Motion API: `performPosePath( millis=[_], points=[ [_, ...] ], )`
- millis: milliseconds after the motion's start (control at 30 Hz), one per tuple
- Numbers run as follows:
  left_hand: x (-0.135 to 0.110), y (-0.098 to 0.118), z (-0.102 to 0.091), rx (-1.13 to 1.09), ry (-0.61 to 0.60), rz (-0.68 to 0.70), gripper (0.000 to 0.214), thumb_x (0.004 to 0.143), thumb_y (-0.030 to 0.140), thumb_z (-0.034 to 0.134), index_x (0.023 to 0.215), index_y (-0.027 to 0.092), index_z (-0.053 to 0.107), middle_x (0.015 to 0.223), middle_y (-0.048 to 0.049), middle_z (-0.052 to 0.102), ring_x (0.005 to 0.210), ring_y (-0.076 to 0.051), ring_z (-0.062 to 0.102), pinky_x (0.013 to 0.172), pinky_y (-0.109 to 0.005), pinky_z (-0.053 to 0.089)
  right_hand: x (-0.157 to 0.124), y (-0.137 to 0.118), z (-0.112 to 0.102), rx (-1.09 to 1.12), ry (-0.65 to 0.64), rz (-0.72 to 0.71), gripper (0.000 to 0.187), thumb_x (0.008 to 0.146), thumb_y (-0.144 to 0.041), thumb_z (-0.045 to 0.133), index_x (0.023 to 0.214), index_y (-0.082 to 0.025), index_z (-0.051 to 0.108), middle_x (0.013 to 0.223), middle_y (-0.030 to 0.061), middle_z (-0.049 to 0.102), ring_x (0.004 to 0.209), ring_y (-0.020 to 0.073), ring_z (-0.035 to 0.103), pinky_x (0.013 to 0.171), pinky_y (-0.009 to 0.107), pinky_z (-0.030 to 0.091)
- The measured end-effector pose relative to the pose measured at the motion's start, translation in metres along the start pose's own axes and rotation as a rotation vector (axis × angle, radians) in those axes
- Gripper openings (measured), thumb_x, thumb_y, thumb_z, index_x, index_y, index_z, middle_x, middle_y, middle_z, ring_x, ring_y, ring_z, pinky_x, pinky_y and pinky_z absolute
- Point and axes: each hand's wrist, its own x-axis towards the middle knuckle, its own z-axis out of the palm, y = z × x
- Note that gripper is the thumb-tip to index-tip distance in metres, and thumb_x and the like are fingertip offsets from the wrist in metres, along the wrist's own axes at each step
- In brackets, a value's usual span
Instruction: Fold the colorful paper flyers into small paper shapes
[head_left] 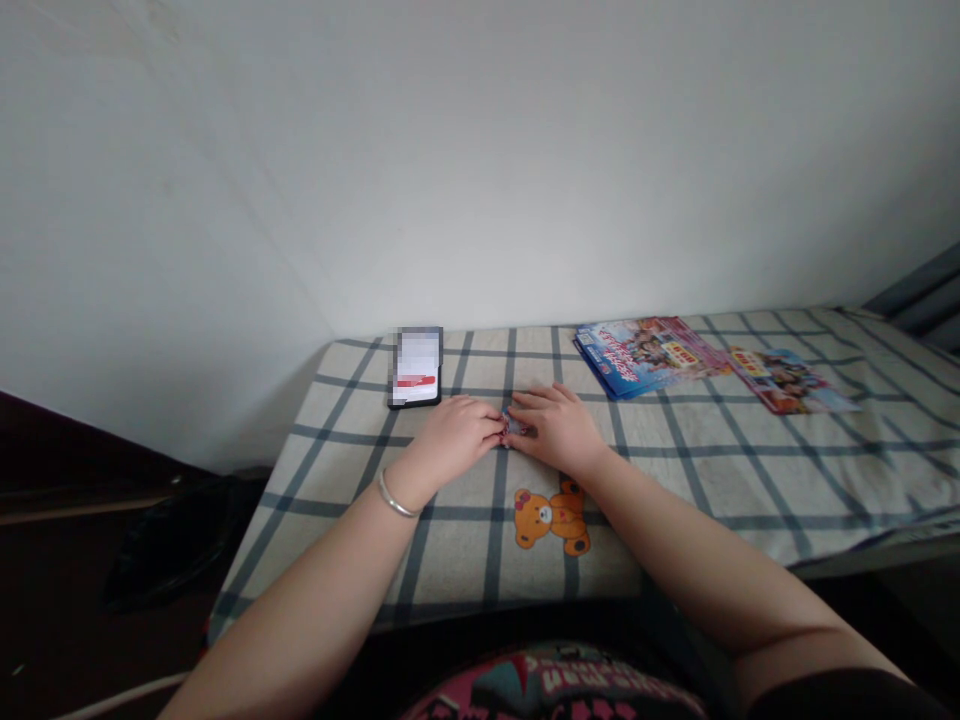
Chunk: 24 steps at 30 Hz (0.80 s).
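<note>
Both my hands meet on a checked cloth [675, 460] with a printed teddy bear [553, 516] near its front edge. My left hand [451, 436], with a silver bangle on the wrist, and my right hand [556, 428] pinch a small greyish object [514, 424] between their fingertips. The object is too small to name. Fingers of both hands are curled together around it.
A phone [416, 366] with a lit screen lies at the back left of the cloth. Colourful booklets [641, 355] and another printed sheet [791, 382] lie at the back right. A white wall stands behind. Dark floor drops off to the left.
</note>
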Motion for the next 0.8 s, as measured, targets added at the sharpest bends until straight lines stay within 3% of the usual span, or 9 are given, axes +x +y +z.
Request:
performPosePath(
  millis=[367,533,800],
  points=[
    [0.001,0.0,0.01,-0.031,0.117,-0.118,0.014,0.089,0.018,0.058,0.096,0.018,0.07,0.097,-0.0056,0.069,0.093,-0.021,0.06,0.087,-0.039,0.049,0.0,-0.006,-0.002,-0.117,-0.052,0.104,0.043,0.091,-0.053,0.051,0.127,-0.031,0.061,0.138,0.0054,0.055,0.126,0.0286,0.047,0.109,0.051,0.029],
    [0.002,0.005,0.014,0.013,0.115,-0.135,0.015,0.09,0.018,0.056,0.1,0.016,0.067,0.108,-0.0078,0.066,0.102,-0.023,0.059,0.092,-0.04,0.048,0.007,0.003,-0.001,-0.132,-0.119,0.05,0.045,0.091,-0.047,0.054,0.133,-0.03,0.055,0.146,0.0085,0.045,0.131,0.028,0.042,0.105,0.045,0.035],
    [0.006,0.013,0.004,0.063,0.05,-0.164,0.013,0.089,0.019,0.056,0.096,0.015,0.066,0.1,-0.0087,0.067,0.097,-0.024,0.059,0.088,-0.041,0.049,0.006,-0.01,-0.01,-0.145,-0.087,0.079,0.031,0.093,-0.044,0.052,0.116,-0.029,0.067,0.129,0.0054,0.06,0.116,0.0252,0.053,0.096,0.041,0.039]
  ],
)
